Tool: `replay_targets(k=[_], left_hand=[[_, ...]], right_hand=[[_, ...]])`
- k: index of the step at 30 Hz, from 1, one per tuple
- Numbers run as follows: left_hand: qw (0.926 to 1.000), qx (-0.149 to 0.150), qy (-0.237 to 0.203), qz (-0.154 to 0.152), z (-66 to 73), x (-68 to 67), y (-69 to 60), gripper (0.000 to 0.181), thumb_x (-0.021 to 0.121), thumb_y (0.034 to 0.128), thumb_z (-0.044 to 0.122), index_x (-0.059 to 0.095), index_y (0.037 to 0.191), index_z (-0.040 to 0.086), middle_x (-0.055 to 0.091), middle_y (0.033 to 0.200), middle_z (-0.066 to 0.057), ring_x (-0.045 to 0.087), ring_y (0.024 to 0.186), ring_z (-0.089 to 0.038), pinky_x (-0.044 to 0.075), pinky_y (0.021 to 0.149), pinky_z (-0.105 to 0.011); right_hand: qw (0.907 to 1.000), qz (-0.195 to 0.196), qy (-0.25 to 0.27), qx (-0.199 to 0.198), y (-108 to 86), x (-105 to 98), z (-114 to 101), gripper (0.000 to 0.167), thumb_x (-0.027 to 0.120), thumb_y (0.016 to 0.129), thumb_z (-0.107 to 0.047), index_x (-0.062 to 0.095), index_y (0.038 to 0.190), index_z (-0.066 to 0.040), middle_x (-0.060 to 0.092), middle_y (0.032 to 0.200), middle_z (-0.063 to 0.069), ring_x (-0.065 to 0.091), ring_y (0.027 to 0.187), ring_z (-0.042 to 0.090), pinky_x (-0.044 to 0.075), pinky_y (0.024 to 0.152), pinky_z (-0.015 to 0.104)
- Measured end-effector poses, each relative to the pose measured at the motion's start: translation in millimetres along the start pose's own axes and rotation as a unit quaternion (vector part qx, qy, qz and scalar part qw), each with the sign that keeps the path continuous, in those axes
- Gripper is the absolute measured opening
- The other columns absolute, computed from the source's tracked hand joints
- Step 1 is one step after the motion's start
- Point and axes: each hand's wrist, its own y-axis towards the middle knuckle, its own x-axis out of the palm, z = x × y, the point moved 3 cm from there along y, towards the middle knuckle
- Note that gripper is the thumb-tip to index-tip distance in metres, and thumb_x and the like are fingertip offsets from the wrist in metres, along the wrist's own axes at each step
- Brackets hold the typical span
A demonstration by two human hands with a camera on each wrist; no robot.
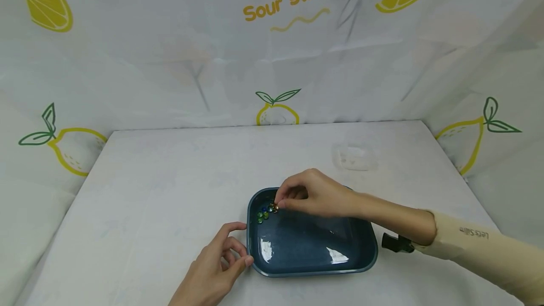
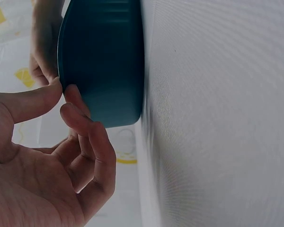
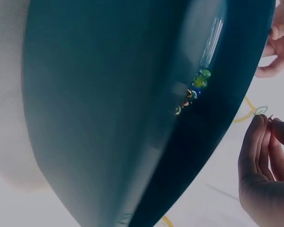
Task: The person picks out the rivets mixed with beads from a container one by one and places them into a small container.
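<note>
A dark blue-green tray [image 1: 314, 244] with a raised rim sits on the table. Several small shiny beads [image 1: 263, 215], green, blue and gold, are gathered in its far left corner; the right wrist view also shows the beads [image 3: 199, 85]. My right hand [image 1: 320, 195] is over the tray, thumb and fingertips pinched together beside them. A tiny reddish speck shows between the fingertips in the right wrist view, too small to identify clearly. At the tray's left side, my left hand [image 1: 216, 268] holds the rim, thumb on its edge and bent fingers against the outer wall [image 2: 116, 101].
A clear plastic container [image 1: 354, 157] stands behind the tray to the right, with a few small pieces apparently inside. A black strap mount [image 1: 397, 243] hangs under the right wrist. White lemon-print cloth [image 1: 191, 60] surrounds the table's back and sides.
</note>
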Motion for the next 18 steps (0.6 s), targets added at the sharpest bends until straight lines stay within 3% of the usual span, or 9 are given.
replay_targets(k=[12,18], left_hand=[[1.0000,-0.007,0.000,0.001,-0.4,0.2,0.7,0.063,0.084,0.0957,0.023,0.052,0.149,0.017,0.071,0.093,0.005,0.058,0.068,-0.006,0.050,0.062,-0.023],[1.0000,-0.002,0.001,0.000,-0.3,0.5,0.7,0.062,0.083,0.0964,0.022,0.052,0.149,0.016,0.071,0.094,0.005,0.058,0.067,-0.006,0.050,0.063,-0.023]], right_hand=[[0.9999,0.005,0.014,0.006,0.0,-4.3,-4.1,0.009,0.079,0.100,-0.010,0.081,0.107,-0.008,0.082,0.102,0.001,0.076,0.085,0.022,0.065,0.082,0.026],[0.9999,0.007,0.013,0.003,0.3,-5.0,-6.1,0.009,0.078,0.099,-0.010,0.081,0.108,-0.008,0.082,0.103,0.002,0.076,0.086,0.016,0.065,0.083,0.026]])
